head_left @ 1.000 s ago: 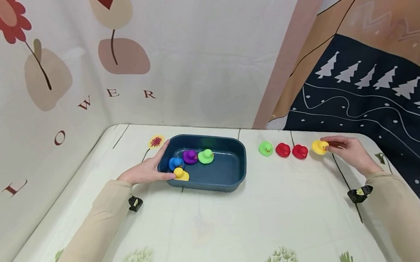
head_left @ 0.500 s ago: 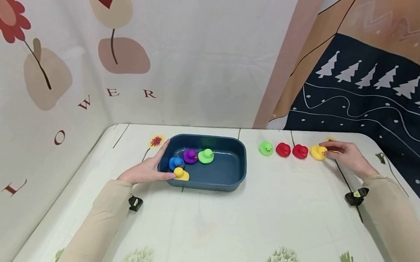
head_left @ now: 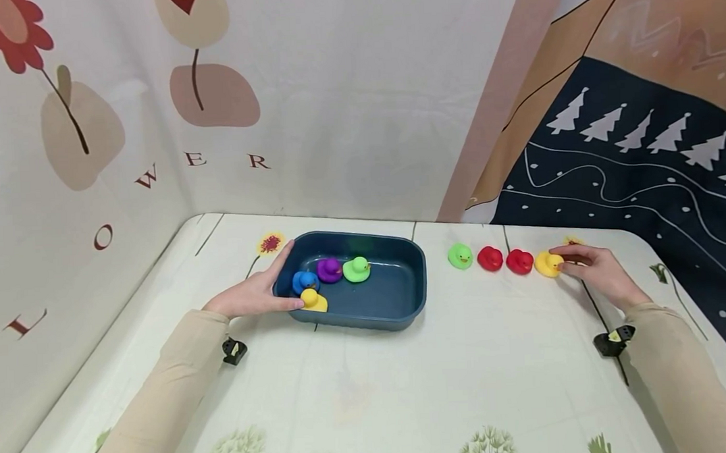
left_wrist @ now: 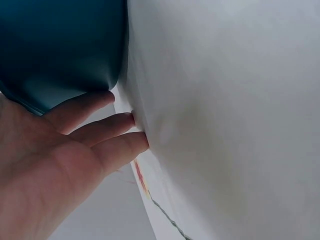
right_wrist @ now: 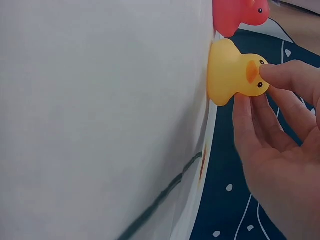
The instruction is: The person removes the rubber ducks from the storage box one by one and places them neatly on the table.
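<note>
My left hand (head_left: 253,295) rests against the left end of a dark blue plastic basin (head_left: 412,305), thumb at the front rim and forefinger at the back corner. In the left wrist view, its fingers (left_wrist: 117,150) are nearly straight beside the basin's wall. Inside the basin are a blue rubber duck (head_left: 305,282), a purple one, a green one and a yellow one near my thumb. At the right, my right hand (head_left: 605,277) pinches the head of another yellow rubber duck (right_wrist: 225,75), which stands on the table beside a red duck (right_wrist: 235,17).
Left of the held duck stand two red ducks (head_left: 490,259) and a green duck (head_left: 460,256) in a row. A patterned cloth covers the table (head_left: 370,388). Behind it hang a white printed curtain (head_left: 346,119) and a dark cloth with trees (head_left: 616,175).
My right hand has moved slightly left and nearer with the yellow duck, bringing it closer to the row's red duck. The left hand and basin have not moved.
</note>
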Demonstrator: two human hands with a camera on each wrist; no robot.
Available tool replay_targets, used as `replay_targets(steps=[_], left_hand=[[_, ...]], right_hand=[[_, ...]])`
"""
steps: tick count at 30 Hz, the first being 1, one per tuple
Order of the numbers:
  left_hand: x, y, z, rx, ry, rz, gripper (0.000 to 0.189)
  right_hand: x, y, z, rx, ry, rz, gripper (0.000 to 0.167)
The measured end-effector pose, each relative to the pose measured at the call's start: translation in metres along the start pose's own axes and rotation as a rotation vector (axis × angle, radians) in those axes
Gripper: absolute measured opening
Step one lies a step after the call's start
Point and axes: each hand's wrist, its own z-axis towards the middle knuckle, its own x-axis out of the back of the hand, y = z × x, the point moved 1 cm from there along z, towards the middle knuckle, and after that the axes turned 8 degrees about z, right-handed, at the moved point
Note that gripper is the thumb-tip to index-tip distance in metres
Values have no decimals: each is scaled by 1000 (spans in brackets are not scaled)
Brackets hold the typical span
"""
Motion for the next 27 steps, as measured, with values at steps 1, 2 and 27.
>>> replay_targets(steps=[1,2,27], left_hand=[[0,0,0,1,0,0,112],[0,0,0,-1,0,-1,112],[1,-1,0,-18,3,15,114]], right_hand=[[0,0,0,-4,-1,5,41],[-1,0,0,-7,-3,9,42],[17,46,22,61,113,27,84]])
